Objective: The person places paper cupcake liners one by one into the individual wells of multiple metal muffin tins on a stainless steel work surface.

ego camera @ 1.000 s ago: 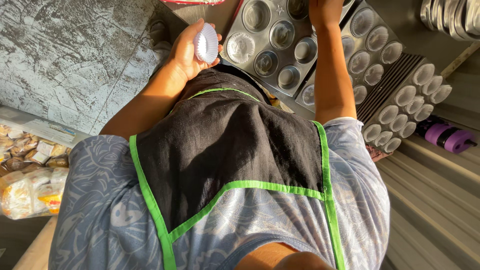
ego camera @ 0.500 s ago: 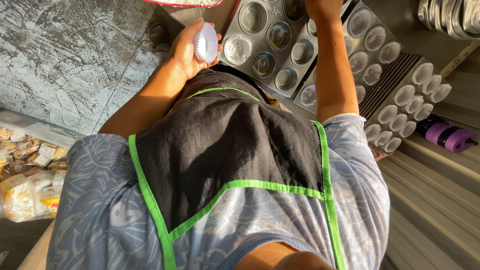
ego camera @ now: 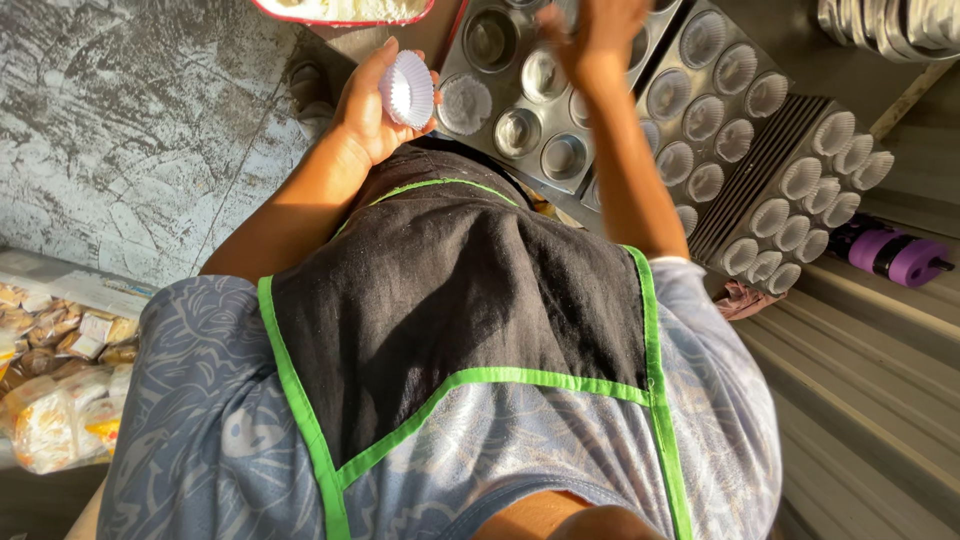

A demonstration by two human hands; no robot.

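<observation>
While the head camera looks straight down over a black apron with green trim (ego camera: 460,300), the white pleated paper baking cups (ego camera: 407,90) appear as a small nested stack, fluted at the rim and lit brightly by the sun. The left hand (ego camera: 375,105) is curled about this stack, fingers closed on its side, holding it just beside the near edge of the grey metal muffin tray (ego camera: 520,135). One cavity of that tray already contains a white liner (ego camera: 466,103). The right hand (ego camera: 597,40) is above the tray's far cavities; it is blurred, so its opening cannot be determined. A second tray of lined cups (ego camera: 800,215) lies to the right.
</observation>
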